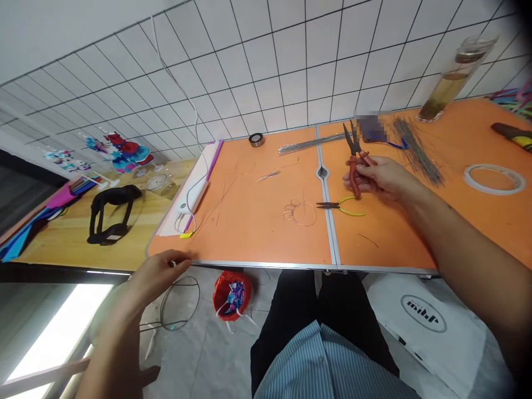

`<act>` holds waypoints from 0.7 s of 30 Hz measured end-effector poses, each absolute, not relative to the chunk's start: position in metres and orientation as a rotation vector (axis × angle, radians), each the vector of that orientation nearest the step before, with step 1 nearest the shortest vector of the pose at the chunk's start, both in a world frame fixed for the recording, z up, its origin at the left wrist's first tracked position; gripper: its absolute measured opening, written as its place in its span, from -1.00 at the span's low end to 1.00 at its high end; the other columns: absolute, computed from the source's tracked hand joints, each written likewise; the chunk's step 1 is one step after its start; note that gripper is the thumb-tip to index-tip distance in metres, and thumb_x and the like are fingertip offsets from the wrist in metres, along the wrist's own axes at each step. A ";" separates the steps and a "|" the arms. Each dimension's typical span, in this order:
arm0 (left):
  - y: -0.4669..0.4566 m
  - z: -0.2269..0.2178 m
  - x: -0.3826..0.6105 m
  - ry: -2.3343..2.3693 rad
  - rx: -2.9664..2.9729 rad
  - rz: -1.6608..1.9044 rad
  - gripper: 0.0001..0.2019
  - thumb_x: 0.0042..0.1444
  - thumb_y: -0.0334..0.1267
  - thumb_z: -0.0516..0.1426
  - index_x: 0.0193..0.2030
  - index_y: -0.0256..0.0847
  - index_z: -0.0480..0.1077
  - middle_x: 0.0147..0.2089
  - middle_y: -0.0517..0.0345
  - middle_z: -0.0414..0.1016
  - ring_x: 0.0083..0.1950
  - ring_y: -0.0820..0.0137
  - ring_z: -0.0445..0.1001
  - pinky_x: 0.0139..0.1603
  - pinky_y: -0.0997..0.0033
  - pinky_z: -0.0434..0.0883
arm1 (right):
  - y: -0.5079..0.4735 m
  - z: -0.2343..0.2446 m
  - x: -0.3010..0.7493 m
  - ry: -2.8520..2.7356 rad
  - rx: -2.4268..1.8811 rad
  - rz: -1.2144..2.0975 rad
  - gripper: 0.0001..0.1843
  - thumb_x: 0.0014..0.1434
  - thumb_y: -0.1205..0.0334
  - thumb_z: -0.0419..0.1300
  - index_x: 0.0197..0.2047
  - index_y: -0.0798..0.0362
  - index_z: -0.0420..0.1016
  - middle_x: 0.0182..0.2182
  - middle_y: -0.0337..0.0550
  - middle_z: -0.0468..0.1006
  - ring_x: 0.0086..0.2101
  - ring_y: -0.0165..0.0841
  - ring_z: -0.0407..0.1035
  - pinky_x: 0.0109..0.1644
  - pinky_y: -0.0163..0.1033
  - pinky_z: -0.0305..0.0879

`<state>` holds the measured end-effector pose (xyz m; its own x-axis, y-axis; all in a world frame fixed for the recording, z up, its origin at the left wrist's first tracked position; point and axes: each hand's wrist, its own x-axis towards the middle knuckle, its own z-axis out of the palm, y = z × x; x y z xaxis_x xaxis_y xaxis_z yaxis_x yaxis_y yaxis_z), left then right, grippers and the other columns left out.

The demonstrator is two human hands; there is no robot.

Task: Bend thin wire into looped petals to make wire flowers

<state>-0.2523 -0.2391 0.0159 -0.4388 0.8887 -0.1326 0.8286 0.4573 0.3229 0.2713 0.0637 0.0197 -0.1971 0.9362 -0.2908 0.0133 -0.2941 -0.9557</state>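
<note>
My right hand (378,176) grips long-nose pliers (353,160) by their red handles, with the dark jaws pointing up toward the wall. Smaller pliers (341,208) with yellow handles lie just below that hand, across the table's metal seam. At the front left edge of the table, my left hand (166,269) is closed, thumb and forefinger together; what it pinches, if anything, is too small to make out. A thin wire (220,199) runs over the orange table toward it. Near the middle lies a bent wire piece with loops (300,213).
A bundle of straight wires (311,144), black tape (256,139), a wire bunch (415,149), a white ring coil (494,179) and a glass bottle (453,83) are on the table. A power strip (193,199) lies left. Below stands a red bin (218,293).
</note>
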 end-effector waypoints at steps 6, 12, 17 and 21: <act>-0.201 0.040 -0.189 2.521 1.601 0.384 -0.55 0.22 0.21 0.21 -0.01 -0.07 0.67 0.03 -0.03 0.71 -0.11 0.11 0.62 -0.08 0.14 0.50 | 0.065 0.013 0.270 -1.167 -1.253 1.634 -0.79 0.59 0.42 0.08 0.04 0.04 0.54 -0.30 -0.06 0.78 -0.31 -0.29 0.73 -0.15 -0.18 0.74; -0.098 0.031 -0.058 2.019 2.043 0.607 -0.82 0.33 -0.14 0.25 -0.04 -0.08 0.65 0.02 0.02 0.69 -0.05 0.17 0.60 -0.08 0.18 0.40 | 0.066 0.006 0.272 -1.170 -1.209 1.672 -0.80 0.55 0.42 0.12 0.02 0.02 0.56 -0.27 -0.03 0.80 -0.28 -0.26 0.74 -0.13 -0.12 0.76; -0.041 0.004 -0.013 1.954 2.199 0.431 -0.87 0.36 -0.27 0.24 -0.05 -0.11 0.65 0.10 -0.11 0.65 0.17 0.01 0.55 -0.20 0.19 0.34 | 0.066 0.003 0.274 -1.185 -1.180 1.659 -0.81 0.54 0.41 0.14 0.04 0.01 0.56 -0.27 -0.04 0.79 -0.25 -0.24 0.75 -0.10 -0.11 0.76; -0.028 -0.009 -0.008 1.960 2.196 0.344 -0.87 0.32 -0.37 0.20 -0.21 -0.13 0.58 0.03 -0.10 0.61 0.14 0.01 0.53 -0.22 0.17 0.32 | 0.064 0.004 0.274 -1.184 -1.167 1.676 -0.82 0.53 0.41 0.15 0.03 0.02 0.56 -0.28 -0.03 0.79 -0.25 -0.25 0.74 -0.12 -0.13 0.75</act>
<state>-0.0078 -0.0277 -0.0091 0.1056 0.9930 0.0537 0.9518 -0.1166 0.2837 0.2740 0.0643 0.0039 -0.2926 0.9238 -0.2469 -0.0757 -0.2798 -0.9571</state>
